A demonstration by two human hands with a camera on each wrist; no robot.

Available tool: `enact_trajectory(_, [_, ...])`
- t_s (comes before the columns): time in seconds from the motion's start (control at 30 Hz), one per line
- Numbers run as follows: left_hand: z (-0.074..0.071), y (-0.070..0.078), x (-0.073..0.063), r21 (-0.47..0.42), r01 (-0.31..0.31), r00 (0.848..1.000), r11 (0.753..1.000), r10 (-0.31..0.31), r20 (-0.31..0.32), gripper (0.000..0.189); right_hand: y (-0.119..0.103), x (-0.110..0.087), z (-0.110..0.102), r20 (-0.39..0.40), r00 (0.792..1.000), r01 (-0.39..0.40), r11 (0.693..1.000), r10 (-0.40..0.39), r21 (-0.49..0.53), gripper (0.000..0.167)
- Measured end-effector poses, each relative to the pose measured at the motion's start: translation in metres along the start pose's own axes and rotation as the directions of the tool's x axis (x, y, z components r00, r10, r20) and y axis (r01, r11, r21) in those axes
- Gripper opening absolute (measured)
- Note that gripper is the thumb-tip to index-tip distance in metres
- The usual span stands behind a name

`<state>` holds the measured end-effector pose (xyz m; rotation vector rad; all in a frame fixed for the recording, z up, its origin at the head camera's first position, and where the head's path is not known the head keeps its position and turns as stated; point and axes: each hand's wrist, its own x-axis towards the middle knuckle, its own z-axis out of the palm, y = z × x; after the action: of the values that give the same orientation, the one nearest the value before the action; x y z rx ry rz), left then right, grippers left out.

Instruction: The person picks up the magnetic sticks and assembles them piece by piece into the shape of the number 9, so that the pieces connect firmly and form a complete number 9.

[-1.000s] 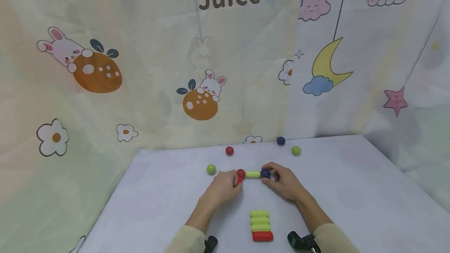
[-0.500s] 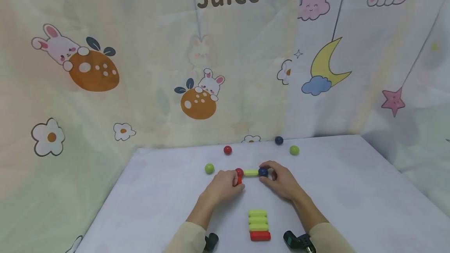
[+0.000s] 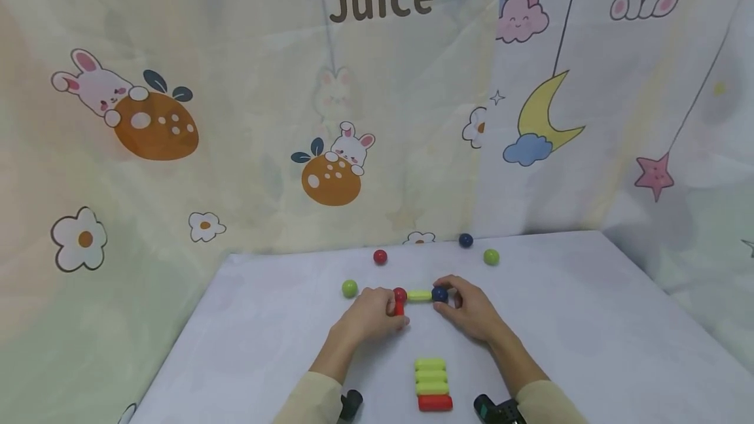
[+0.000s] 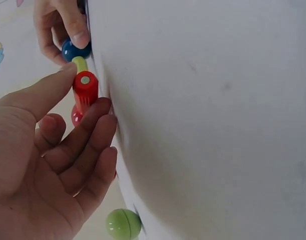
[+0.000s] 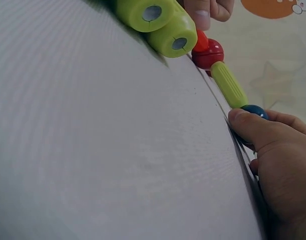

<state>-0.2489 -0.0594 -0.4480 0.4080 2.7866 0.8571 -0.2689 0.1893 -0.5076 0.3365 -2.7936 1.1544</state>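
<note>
One red ball (image 3: pixel 400 294), one blue ball (image 3: pixel 440 294), a lime rod (image 3: pixel 419 296) bridging them at the white table (image 3: pixel 265 319)!
And there's the left hand (image 3: pixel 371 314) pinching a red rod (image 3: pixel 400 308) at the red ball, the right hand (image 3: pixel 474 311) gripping the blue ball; closer in, three lime rods (image 3: pixel 432 376) and another red rod (image 3: pixel 434 403) lie side by side

Head view high and farthest back, facing forward and down over a flat white tabletop (image 3: pixel 253 326), both wrist views close, turned sideways, sharing a glossy dark-blue ball (image 4: pixel 72 50), left wrist's upper left, right wrist's middle right
</note>
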Motion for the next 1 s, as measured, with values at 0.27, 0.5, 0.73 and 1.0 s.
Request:
enact_trajectory(0.27, [-0.008,-0.005,0.003,-0.014,-0.018,1.0,1.0,0.018,-0.007,0.032,-0.002,0.001,0.001,-0.01,1.0,0.012,1.0,-0.012,-0.01,0.043])
enact_trajectory(0.5, [-0.021,-0.006,0.012,-0.044,-0.084,0.993,0.995,0.08,-0.09,0.02,-0.002,-0.001,0.002,-0.015,1.0,0.017,1.0,-0.017,-0.015,0.042])
enact_trajectory(0.73, [-0.027,-0.012,0.028,-0.006,-0.175,0.97,0.985,0.171,-0.172,0.024,0.002,-0.003,0.001,-0.015,1.0,0.011,1.0,-0.011,-0.022,0.042])
enact_trajectory(1.0, [-0.035,-0.026,0.044,0.104,-0.178,0.954,0.979,0.197,-0.226,0.043,0.002,0.0,0.001,0.008,1.0,0.024,1.0,-0.024,0.011,0.043])
